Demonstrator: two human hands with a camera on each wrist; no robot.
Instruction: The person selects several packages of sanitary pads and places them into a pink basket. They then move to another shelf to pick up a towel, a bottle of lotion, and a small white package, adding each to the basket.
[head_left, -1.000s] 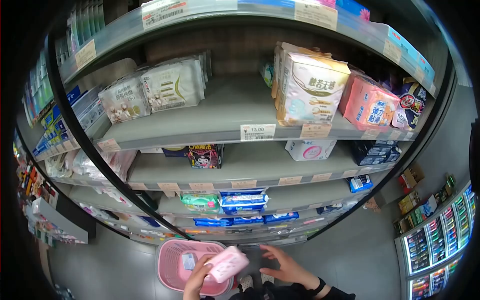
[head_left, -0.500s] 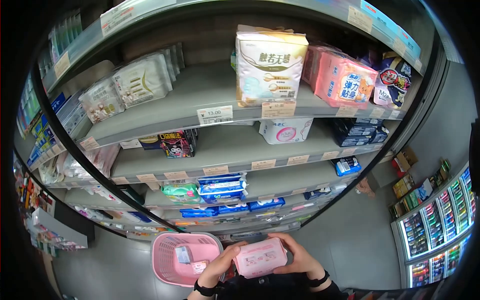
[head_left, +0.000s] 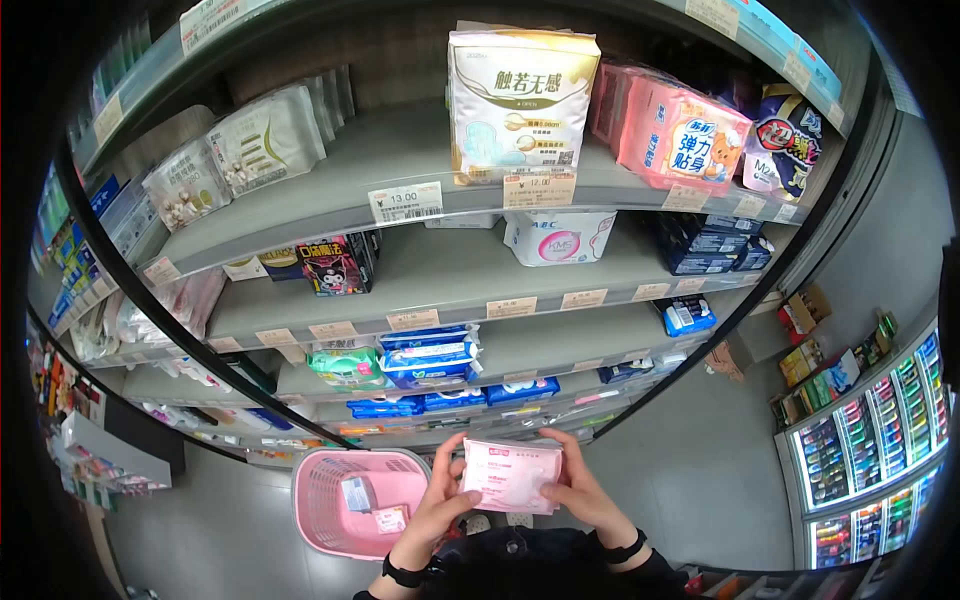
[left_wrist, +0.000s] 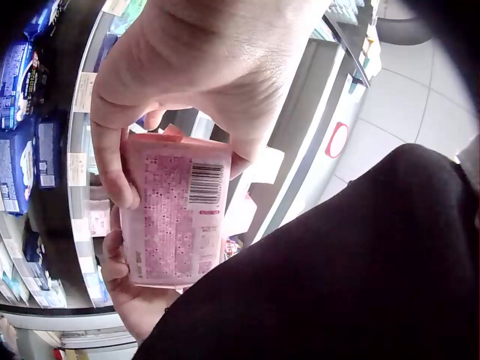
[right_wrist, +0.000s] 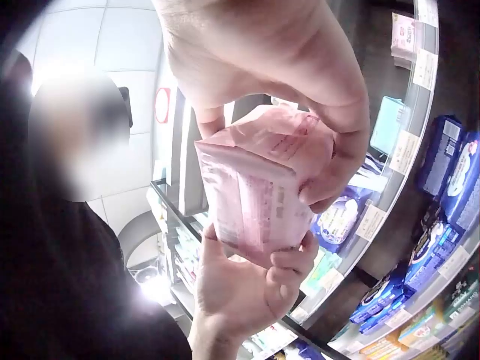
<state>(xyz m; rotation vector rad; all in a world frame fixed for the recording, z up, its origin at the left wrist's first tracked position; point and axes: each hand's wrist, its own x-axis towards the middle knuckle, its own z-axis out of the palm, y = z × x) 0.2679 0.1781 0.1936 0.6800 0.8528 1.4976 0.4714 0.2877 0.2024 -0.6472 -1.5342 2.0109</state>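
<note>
Both hands hold a pink soft package (head_left: 512, 476) in front of the body, one at each end. The left hand (head_left: 437, 506) grips its left end, thumb on the printed face. The right hand (head_left: 585, 490) grips the right end, thumb also on the face. In the left wrist view a barcode shows on the pink package (left_wrist: 176, 214), with the left hand (left_wrist: 202, 67) curled over one end. The right wrist view shows the right hand (right_wrist: 277, 60) round the package (right_wrist: 259, 187) and the left hand (right_wrist: 236, 292) at its far end.
A pink basket (head_left: 315, 520) holding a grey-blue pack (head_left: 357, 494) and a small pink pack (head_left: 391, 518) stands on the floor to the left. Ahead are shelves (head_left: 400, 290) with white, pink and blue packages. A drinks display (head_left: 870, 450) stands at the right.
The right hand has come onto the package, which the left hand alone held a second ago. The package has turned to another face and moved right, away from above the basket. The view has shifted.
</note>
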